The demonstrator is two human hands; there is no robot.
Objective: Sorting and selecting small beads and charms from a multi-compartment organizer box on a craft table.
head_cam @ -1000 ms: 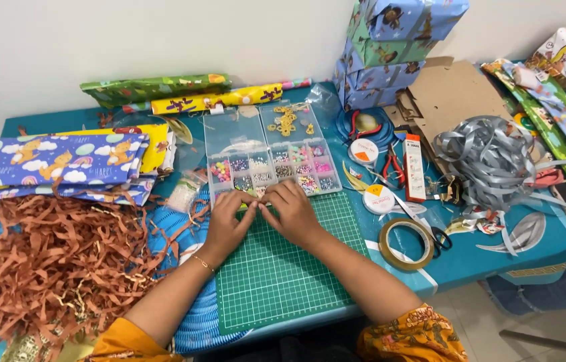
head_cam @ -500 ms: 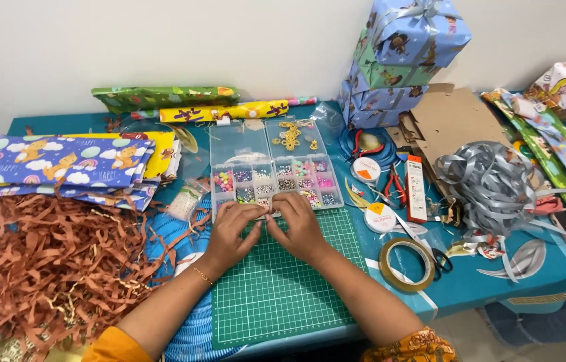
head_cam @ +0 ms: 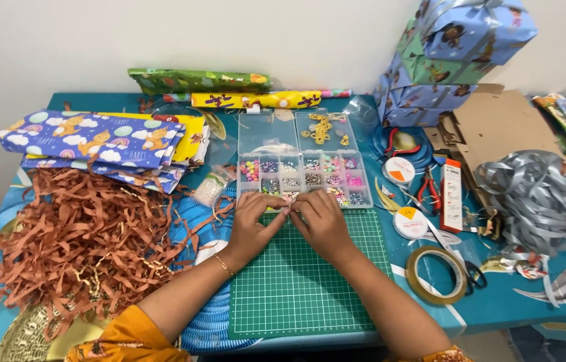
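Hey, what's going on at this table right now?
A person's left hand and right hand meet fingertip to fingertip over a green cutting mat, pinching something too small to make out. Just beyond lies an open clear bead box. Brown shredded paper, folded wrapping paper and silver ribbon surround them.

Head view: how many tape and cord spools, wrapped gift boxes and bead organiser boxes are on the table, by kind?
Round white cord spools: 2
Clear brown tape roll: 1
Stacked wrapped blue and green gift boxes: 3
Clear plastic bead organiser box: 1
Total: 7
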